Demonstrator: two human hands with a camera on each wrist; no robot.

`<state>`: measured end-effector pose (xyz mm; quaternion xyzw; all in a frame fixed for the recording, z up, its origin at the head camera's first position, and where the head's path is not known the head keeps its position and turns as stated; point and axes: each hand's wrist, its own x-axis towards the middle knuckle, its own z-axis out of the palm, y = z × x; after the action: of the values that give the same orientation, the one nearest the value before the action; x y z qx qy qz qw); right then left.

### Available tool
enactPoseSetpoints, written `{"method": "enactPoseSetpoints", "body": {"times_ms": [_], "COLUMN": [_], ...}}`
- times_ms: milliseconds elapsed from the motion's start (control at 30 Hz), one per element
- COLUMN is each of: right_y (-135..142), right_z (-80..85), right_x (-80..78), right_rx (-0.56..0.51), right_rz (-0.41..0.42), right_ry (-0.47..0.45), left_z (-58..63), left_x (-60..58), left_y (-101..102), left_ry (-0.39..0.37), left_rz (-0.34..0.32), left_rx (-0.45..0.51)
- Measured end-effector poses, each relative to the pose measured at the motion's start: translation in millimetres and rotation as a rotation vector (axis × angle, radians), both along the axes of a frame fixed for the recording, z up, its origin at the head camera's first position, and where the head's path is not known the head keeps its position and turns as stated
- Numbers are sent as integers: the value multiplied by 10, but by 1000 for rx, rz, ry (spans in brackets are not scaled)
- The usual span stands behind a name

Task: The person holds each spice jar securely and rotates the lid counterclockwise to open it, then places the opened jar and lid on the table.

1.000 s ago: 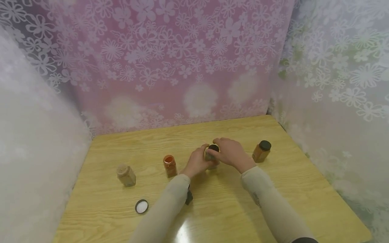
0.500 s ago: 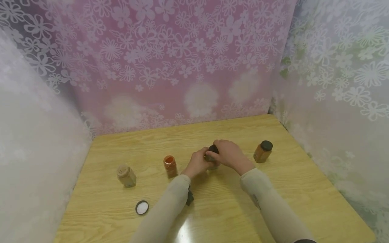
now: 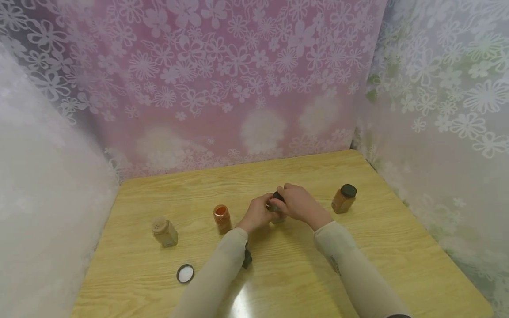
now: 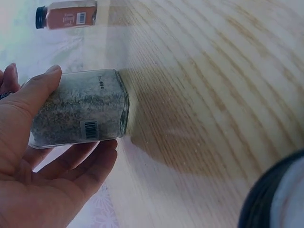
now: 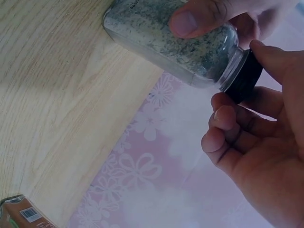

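Note:
A glass jar of grey-green dried seasoning (image 4: pixel 80 109) stands upright on the table, held around its body by my left hand (image 3: pixel 256 215). In the left wrist view the thumb lies along one side of the glass and the fingers curl beneath the other. My right hand (image 3: pixel 301 204) pinches the jar's black lid (image 5: pixel 244 76) between thumb and fingers. The lid sits on the neck, with a strip of clear glass showing below it. In the head view both hands cover much of the jar.
An uncapped jar of red spice (image 3: pixel 222 221) stands left of my hands. Farther left are a tan jar with a perforated top (image 3: pixel 165 233) and an upturned black lid (image 3: pixel 185 274). A black-capped reddish-brown jar (image 3: pixel 343 199) stands to the right. Flowered curtains (image 3: pixel 238 88) surround the table.
The right hand's fingers, spread over the lid a second ago, have drawn in around it. The left hand keeps its grip on the jar, and the other jars stay in place.

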<state>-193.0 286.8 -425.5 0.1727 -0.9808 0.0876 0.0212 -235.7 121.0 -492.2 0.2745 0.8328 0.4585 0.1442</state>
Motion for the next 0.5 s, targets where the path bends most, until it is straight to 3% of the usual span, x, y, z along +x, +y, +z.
{"method": "enactPoseSetpoints", "body": {"times_ms": [200,500], "right_y": [6,24], "right_z": [-18,-37], "right_x": [11,14], "right_rx": [1,20], "right_rz": [18,46], "right_ry": [14,43], "left_z": [-19,-16], "left_x": [-31,-45], "left_y": [6,10], "left_ry": [33,19], "left_rz": [-13,-31], "left_rx": [8,-4]}}
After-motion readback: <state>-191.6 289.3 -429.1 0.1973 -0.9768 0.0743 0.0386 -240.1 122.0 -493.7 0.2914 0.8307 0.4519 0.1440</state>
